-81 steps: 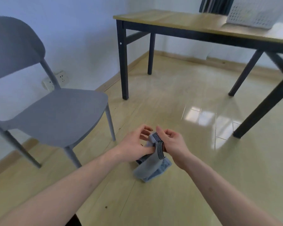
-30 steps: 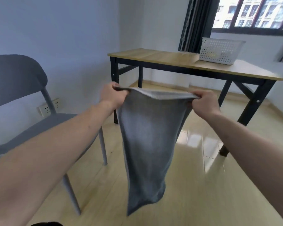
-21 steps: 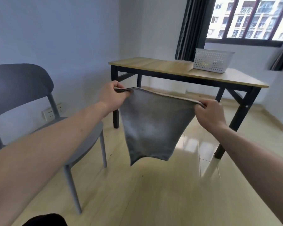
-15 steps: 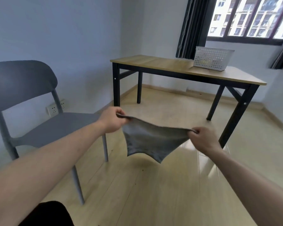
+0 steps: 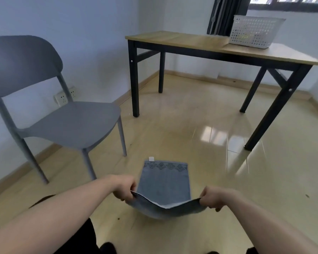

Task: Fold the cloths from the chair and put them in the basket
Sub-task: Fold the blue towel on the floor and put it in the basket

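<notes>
while both hands pinch it, cloth hides fingertips.

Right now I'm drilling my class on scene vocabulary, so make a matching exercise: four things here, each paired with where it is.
Things:
1. white perforated plastic basket
2. grey-blue patterned cloth
3. grey plastic chair
4. white wall socket

Places:
A. behind the chair, low on the wall
B. on the wooden table
C. spread on the floor, near edge held
D. standing beside the wall

Pairs: 1-B, 2-C, 3-D, 4-A
</notes>
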`<state>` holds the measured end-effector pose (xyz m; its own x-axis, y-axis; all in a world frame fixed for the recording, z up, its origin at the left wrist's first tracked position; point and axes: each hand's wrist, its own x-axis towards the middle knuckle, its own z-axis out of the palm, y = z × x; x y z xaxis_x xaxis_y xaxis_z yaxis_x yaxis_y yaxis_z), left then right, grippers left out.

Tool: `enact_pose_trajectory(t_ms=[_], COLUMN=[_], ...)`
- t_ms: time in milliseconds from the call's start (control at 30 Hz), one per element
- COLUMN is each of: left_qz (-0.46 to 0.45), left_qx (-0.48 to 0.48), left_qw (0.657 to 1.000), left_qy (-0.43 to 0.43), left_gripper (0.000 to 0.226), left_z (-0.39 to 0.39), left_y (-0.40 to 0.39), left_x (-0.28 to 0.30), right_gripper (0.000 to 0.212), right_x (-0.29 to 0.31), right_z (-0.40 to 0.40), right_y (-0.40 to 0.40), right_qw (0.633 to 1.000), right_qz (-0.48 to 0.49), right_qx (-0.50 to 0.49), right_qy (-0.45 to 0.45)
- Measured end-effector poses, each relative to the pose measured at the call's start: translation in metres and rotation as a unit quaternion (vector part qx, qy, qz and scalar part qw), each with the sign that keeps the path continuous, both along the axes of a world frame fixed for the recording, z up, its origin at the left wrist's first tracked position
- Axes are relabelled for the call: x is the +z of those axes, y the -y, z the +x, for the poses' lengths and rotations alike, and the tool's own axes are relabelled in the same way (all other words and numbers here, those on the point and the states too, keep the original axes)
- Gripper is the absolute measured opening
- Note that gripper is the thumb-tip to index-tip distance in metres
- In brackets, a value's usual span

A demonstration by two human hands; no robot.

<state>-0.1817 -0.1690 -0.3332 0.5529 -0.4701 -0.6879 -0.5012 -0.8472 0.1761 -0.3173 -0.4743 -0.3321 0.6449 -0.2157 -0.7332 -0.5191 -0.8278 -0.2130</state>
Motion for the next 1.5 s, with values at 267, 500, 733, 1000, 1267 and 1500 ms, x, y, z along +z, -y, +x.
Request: enact_pose_trajectory(t_ms=[267, 500, 733, 1000, 1267, 1500], left_qz=[0.017, 0.036, 0.005, -0.052, -0.063, -0.12], left_qx=[-0.038, -0.024, 0.044, 0.109, 0.137, 0.201], left_qw=[0.999, 0.999, 0.998, 0.988, 0.979, 0.965], left_qy=[0.003, 0.02, 0.05, 0.094, 0.139, 0.117], left_gripper=[0.011, 0.025, 0.016, 0.021, 0.01, 0.012], left_z=[0.017, 0.046, 0.089, 0.142, 0.171, 0.187], left_y=[0.02, 0.033, 0.037, 0.055, 0.074, 0.086], left_x=[-0.041, -0.096, -0.156, -0.211, -0.265, -0.312], right_gripper=[0.018, 0.026, 0.025, 0.016, 0.019, 0.024], right_x=[-0.026, -0.098, -0.162, -0.218, -0.269, -0.307], right_z=[0.018, 0.047, 0.088, 0.15, 0.193, 0.221], right_y=[0.009, 0.019, 0.038, 0.065, 0.077, 0.077], right_qw=[0.998, 0.994, 0.98, 0.972, 0.973, 0.976], right_qz=[-0.051, -0.031, -0.026, -0.028, -0.041, -0.05], right_qx=[0.041, -0.063, -0.133, -0.151, -0.151, -0.147], right_qy=[0.001, 0.079, 0.147, 0.176, 0.169, 0.155])
